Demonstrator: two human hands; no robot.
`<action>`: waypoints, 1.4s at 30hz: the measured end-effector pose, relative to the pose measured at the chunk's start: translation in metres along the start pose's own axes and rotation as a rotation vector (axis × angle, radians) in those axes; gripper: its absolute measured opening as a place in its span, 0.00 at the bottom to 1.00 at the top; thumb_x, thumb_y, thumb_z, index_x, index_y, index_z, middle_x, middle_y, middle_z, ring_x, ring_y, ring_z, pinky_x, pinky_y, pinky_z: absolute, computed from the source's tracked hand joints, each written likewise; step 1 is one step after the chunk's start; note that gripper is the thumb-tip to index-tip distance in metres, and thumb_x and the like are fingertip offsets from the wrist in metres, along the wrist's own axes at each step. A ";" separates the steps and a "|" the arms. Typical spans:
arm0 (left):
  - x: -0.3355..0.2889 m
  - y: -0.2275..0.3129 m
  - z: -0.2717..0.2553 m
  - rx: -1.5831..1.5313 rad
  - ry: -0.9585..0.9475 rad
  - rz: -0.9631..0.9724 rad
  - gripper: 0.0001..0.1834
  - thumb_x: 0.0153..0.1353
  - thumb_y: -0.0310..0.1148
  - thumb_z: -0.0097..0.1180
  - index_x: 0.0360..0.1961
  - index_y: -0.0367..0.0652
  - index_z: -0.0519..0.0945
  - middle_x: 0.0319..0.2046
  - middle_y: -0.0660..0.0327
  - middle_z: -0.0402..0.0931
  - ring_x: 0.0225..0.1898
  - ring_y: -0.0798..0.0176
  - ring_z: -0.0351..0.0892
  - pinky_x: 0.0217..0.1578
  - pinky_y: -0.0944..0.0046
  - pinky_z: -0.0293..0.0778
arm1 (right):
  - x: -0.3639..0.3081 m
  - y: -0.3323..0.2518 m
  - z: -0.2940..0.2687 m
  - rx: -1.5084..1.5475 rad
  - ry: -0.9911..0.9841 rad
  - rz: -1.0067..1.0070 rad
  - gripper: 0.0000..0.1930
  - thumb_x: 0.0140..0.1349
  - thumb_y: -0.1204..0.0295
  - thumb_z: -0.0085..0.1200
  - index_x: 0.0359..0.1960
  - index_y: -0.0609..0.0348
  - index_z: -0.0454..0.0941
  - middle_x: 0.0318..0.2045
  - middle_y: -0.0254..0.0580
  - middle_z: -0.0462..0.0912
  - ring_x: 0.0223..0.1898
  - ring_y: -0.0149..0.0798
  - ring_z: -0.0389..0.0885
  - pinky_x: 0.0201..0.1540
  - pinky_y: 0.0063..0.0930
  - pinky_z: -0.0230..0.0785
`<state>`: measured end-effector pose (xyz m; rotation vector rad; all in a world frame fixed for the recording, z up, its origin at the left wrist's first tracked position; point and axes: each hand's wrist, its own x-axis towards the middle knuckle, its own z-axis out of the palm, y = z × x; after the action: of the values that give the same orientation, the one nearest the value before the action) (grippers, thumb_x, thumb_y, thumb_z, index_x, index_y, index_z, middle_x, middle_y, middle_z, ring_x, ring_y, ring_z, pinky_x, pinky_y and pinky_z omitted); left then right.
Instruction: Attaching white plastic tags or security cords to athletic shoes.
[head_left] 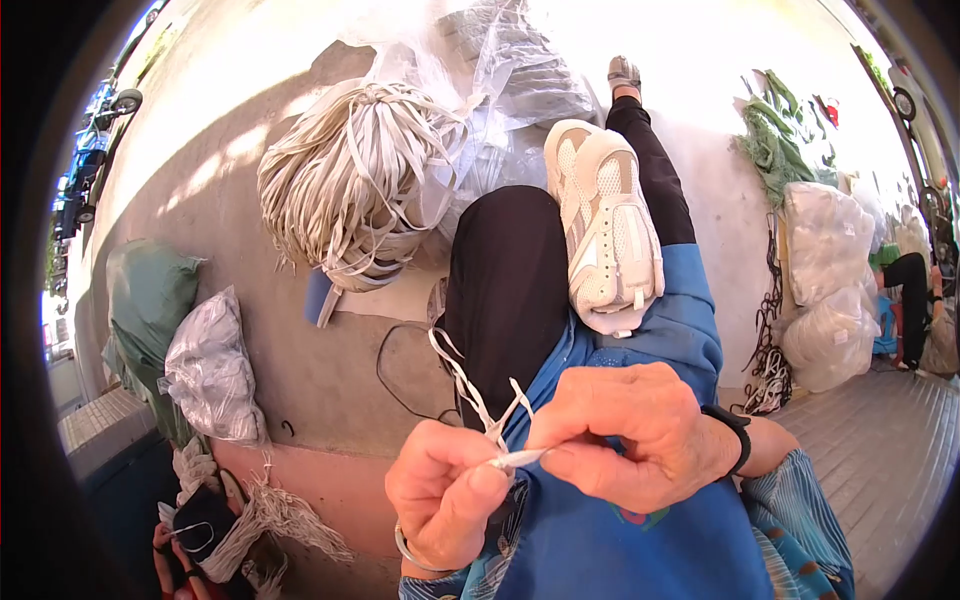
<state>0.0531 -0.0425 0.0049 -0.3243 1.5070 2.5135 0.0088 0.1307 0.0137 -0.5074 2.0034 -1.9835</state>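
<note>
Above grey floor (335,395), both nearly closed hands (445,495) (630,435) pinch white lace (519,459).

Strong light floods the far side of the pale floor (330,400), shade curving nearer, a reddish strip (350,480) lower left, grey paving (870,440) spreading at right!

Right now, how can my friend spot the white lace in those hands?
Find the blue cloth over the lap. Above it, the left hand and right hand nearly meet, pinching the white lace. Unlike the big bundle of pale laces beyond, it is just a few thin strands held in the fingertips.
</note>
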 end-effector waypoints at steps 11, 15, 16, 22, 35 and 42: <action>0.018 -0.004 -0.004 -0.095 -0.007 -0.200 0.06 0.60 0.27 0.52 0.34 0.35 0.71 0.19 0.70 0.66 0.18 0.82 0.54 0.18 0.78 0.49 | 0.011 0.014 0.001 -0.139 0.147 0.015 0.06 0.48 0.82 0.56 0.30 0.62 0.78 0.25 0.37 0.75 0.17 0.23 0.67 0.19 0.17 0.58; 0.015 -0.011 -0.005 0.236 0.088 0.034 0.04 0.58 0.23 0.55 0.32 0.35 0.73 0.19 0.71 0.67 0.19 0.82 0.56 0.18 0.79 0.50 | 0.007 0.015 -0.002 -0.230 0.148 -0.139 0.11 0.44 0.81 0.61 0.33 0.62 0.79 0.33 0.39 0.74 0.15 0.19 0.64 0.16 0.14 0.54; 0.015 -0.013 -0.005 0.336 0.095 0.106 0.04 0.58 0.23 0.56 0.32 0.35 0.74 0.19 0.71 0.68 0.19 0.83 0.56 0.18 0.79 0.51 | 0.005 0.014 -0.002 -0.271 0.125 -0.151 0.13 0.43 0.81 0.63 0.33 0.62 0.78 0.32 0.38 0.74 0.15 0.18 0.62 0.15 0.13 0.52; 0.017 -0.020 -0.008 0.426 0.019 0.243 0.04 0.58 0.24 0.57 0.32 0.35 0.75 0.19 0.72 0.69 0.18 0.83 0.57 0.17 0.79 0.51 | 0.007 0.019 0.010 -0.245 0.187 -0.053 0.09 0.46 0.81 0.61 0.30 0.62 0.78 0.28 0.36 0.74 0.19 0.23 0.69 0.17 0.16 0.60; 0.020 -0.011 -0.006 0.005 0.030 -0.158 0.07 0.62 0.30 0.51 0.35 0.35 0.72 0.24 0.69 0.70 0.17 0.84 0.53 0.14 0.80 0.44 | 0.005 0.025 0.015 -0.246 0.227 -0.124 0.09 0.45 0.86 0.57 0.29 0.63 0.78 0.25 0.37 0.76 0.18 0.21 0.67 0.17 0.15 0.57; 0.017 -0.015 -0.007 0.145 -0.011 -0.030 0.07 0.62 0.28 0.52 0.36 0.34 0.73 0.24 0.70 0.71 0.20 0.83 0.56 0.18 0.80 0.48 | 0.007 0.017 0.015 -0.237 0.202 -0.019 0.07 0.49 0.83 0.58 0.30 0.61 0.76 0.25 0.34 0.71 0.16 0.23 0.65 0.17 0.17 0.60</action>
<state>0.0416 -0.0412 -0.0153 -0.3074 1.6558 2.3637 0.0075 0.1143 -0.0031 -0.3900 2.3827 -1.8839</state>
